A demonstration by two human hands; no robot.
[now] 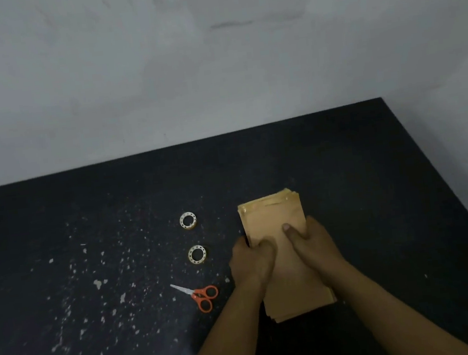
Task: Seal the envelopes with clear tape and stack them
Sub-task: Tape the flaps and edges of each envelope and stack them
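Envelopes between left hand and right hand (thumbs on top)

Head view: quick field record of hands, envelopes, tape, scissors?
envelopes: stack of brown paper envelopes on the dark speckled table
left: left hand grips the stack's left edge, thumb on top
right: right hand grips its right edge, thumb on top
tape: farther clear tape roll and nearer clear tape roll, left of the stack, untouched
scissors: orange-handled scissors, near side of the rolls, untouched
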